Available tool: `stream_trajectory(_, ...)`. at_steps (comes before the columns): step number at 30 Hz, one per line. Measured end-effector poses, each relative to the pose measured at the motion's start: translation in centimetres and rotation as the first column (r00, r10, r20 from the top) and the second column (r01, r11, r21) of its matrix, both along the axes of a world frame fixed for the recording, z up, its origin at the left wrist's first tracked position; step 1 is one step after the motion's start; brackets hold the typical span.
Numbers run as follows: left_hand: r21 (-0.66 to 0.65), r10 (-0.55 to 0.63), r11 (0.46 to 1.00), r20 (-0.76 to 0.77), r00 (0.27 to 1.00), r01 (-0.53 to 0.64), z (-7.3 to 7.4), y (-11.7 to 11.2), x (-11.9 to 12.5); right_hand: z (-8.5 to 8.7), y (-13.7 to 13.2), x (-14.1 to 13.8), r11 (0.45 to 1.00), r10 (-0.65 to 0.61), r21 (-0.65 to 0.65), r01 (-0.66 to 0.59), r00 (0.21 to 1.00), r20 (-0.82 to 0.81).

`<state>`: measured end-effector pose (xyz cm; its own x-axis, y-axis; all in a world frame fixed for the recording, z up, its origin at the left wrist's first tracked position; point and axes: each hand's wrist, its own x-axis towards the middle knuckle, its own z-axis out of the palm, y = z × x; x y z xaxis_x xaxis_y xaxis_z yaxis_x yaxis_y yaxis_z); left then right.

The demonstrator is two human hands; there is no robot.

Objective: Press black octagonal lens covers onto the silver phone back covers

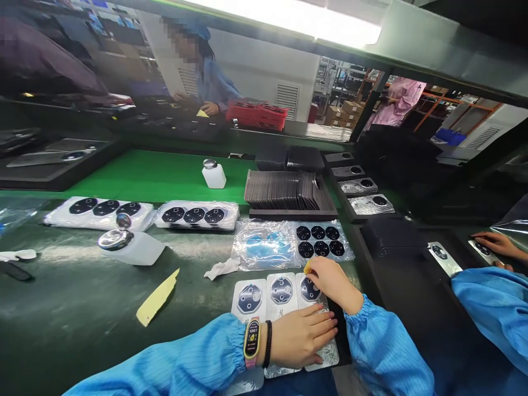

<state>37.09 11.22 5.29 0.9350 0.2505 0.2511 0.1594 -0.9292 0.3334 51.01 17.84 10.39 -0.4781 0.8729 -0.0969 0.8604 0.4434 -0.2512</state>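
Observation:
Three silver-white phone back panels lie side by side in front of me, each with a dark octagonal camera piece: the left panel (pixel 243 319), the middle panel (pixel 272 313) and the right panel (pixel 328 357). My left hand (pixel 299 336) rests flat across the middle and right panels, fingers stretched out. At the top of the right panel, my right hand (pixel 335 285) has its fingertips pinched together beside the dark camera piece (pixel 308 289). Something small and yellow (pixel 307 267) shows at those fingertips; whether it is held or worn I cannot tell.
Behind the panels lie a sheet of black round stickers (pixel 319 241) and a clear bag (pixel 264 246). White dispenser bottles (pixel 142 248), a yellow paper scrap (pixel 157 297) and stacked sticker packs (pixel 197 214) are leftward. A co-worker's hand (pixel 497 245) is at the right.

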Motion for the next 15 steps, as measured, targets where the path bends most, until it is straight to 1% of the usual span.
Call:
stream_trajectory(3, -0.044, 0.003, 0.999, -0.013, 1.0, -0.004, -0.7, -0.1, -0.2, -0.1, -0.2, 0.1, 1.0, 0.006, -0.005, -0.006, 1.0, 0.01)
stream_trajectory(6, -0.058, 0.003, 0.998, -0.007, 1.0, -0.003, -0.8, -0.4, -0.4, -0.2, -0.8, 0.2, 1.0, 0.015, 0.002, -0.015, 0.999, 0.05)
stream_trajectory(9, -0.069, -0.003, 0.998, 0.005, 1.0, 0.003, -0.6, -0.7, -0.4, -0.3, -1.2, 0.0, 0.999, 0.054, 0.006, -0.054, 0.996, 0.069)
stream_trajectory(12, -0.068, 0.009, 0.998, 0.031, 0.999, -0.007, -0.7, -0.8, -0.4, -0.6, -1.3, 0.1, 0.998, 0.067, 0.014, -0.068, 0.997, 0.045)
stream_trajectory(15, -0.071, 0.007, 0.997, 0.032, 0.999, -0.004, -0.8, -0.9, -0.4, -1.0, -1.3, 0.6, 0.998, 0.056, 0.014, -0.056, 0.998, -0.029)
